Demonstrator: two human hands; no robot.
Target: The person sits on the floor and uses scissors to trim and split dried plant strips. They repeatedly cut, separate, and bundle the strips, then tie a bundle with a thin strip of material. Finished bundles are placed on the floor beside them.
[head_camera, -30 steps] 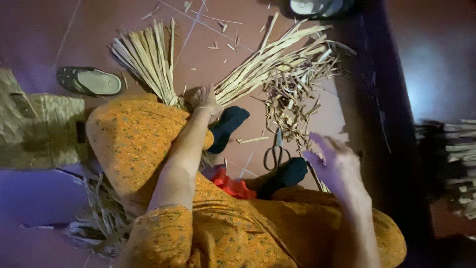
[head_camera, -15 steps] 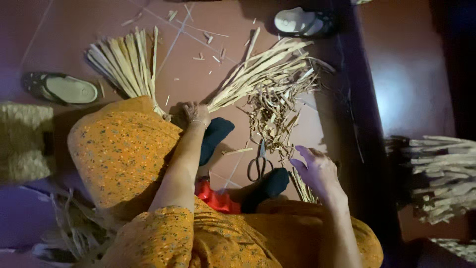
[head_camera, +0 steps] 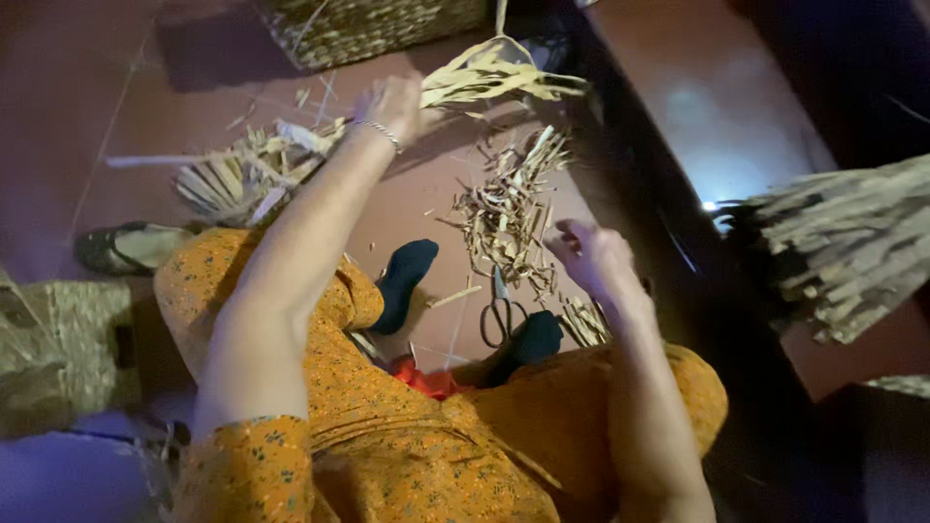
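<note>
A bunch of dry straw strips (head_camera: 489, 76) sits at twelve o'clock, lifted off the reddish floor (head_camera: 87, 107), with the left hand (head_camera: 392, 105) closed around its near end. The right hand (head_camera: 589, 254), at about three o'clock from the lap, hangs loosely curled over a heap of short straw trimmings (head_camera: 504, 218); whether it grips anything I cannot tell. The trimmings suggest cutting is partly done, while another straw bundle (head_camera: 237, 174) at ten o'clock lies uncut. Scissors (head_camera: 501, 315) lie between two dark-socked feet (head_camera: 405, 281). Further out are a woven basket (head_camera: 373, 29), a sandal (head_camera: 131, 247) and a dark bench (head_camera: 717, 126) crowding the right side.
</note>
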